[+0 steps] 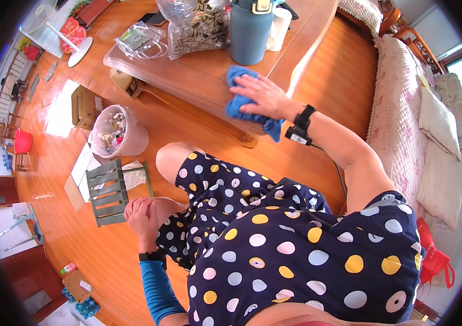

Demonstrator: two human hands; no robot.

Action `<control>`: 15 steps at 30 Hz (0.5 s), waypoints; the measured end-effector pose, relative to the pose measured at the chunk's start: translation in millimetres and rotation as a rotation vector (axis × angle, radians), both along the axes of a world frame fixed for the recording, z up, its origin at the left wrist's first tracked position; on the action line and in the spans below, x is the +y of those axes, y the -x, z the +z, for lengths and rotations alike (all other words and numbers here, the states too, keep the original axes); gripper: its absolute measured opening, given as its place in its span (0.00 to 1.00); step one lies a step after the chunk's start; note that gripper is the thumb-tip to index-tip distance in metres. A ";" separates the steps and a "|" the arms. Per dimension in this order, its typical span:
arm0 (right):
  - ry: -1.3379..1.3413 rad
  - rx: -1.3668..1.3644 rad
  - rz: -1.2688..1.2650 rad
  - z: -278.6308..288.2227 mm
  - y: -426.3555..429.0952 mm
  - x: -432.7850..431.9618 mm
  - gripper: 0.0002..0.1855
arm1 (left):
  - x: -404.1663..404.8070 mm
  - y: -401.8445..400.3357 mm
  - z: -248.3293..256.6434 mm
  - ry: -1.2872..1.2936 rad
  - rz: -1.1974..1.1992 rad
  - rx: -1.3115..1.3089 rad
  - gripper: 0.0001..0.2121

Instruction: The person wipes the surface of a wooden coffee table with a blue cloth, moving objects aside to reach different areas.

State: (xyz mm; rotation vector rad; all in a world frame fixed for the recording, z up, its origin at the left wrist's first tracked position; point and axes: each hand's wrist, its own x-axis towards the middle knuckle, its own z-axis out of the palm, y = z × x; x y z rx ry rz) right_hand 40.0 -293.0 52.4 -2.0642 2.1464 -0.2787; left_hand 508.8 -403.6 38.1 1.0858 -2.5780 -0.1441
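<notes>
My right hand (263, 97) presses on a crumpled blue cloth (237, 104) at the near corner of the wooden table (198, 81), its fingers spread over the fabric. One end of the cloth hangs past the table's edge. Just beyond the hand stands a blue-grey insulated bottle (249, 34). Left of the bottle lies a clear plastic bag of dark dried strips (200, 36), and further left a clear bag with a white cable (141, 40). My left hand (140, 216) rests on my knee with fingers bent over it, holding nothing.
A lined waste bin (133, 136) holding rubbish, a cardboard box (84, 104) and a green slatted stool (106, 193) stand on the wooden floor. A white roll (282, 28) is behind the bottle. A sofa with a quilted cover (396, 102) runs along the right.
</notes>
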 end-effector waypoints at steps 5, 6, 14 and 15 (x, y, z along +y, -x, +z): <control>0.026 0.041 -0.435 -1.9 53.6 19.7 0.30 | 8.0 1.5 7.4 -0.028 0.015 0.000 0.05; 0.071 -0.023 -0.490 -3.0 53.4 20.7 0.32 | 11.7 -1.1 8.9 -0.031 0.030 0.001 0.05; 0.020 0.009 -0.268 -7.2 -48.5 -18.6 0.41 | 31.8 7.3 8.5 -0.012 0.051 0.069 0.05; 0.032 -0.014 -0.184 -9.4 -43.0 -36.1 0.41 | 33.5 9.1 8.1 -0.011 0.046 0.071 0.05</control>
